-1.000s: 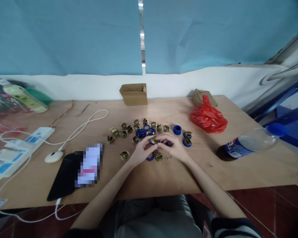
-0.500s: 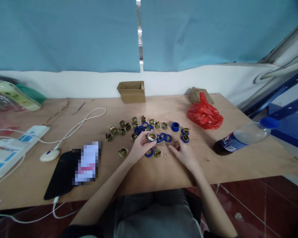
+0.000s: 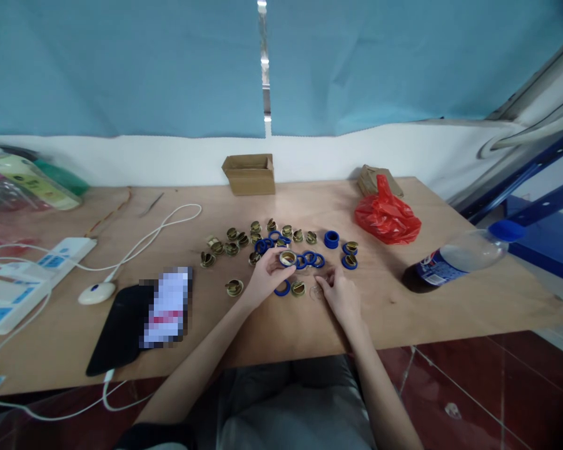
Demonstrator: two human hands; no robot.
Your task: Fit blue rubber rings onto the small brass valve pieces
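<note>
My left hand [image 3: 265, 278] pinches a brass ring [image 3: 288, 257] just above the wooden table [image 3: 281, 319]. My right hand [image 3: 340, 294] rests on the table a little to the right, fingertips pinched at a small thin wire clip [image 3: 316, 291]. Several brass rings [image 3: 237, 240] and blue rings [image 3: 309, 258] lie scattered right behind both hands. One blue ring [image 3: 282, 289] and a brass piece [image 3: 298, 288] sit between the hands.
A small cardboard box [image 3: 249, 173] stands at the back. A red plastic bag [image 3: 387, 219] and a lying bottle [image 3: 460, 256] are to the right. A phone [image 3: 165, 306] on a black pad, a white mouse [image 3: 96, 292], cables and power strips [image 3: 42, 265] are left.
The hands came apart: the left kept the brass ring, the right dropped to the table and slid left to the wire clip.
</note>
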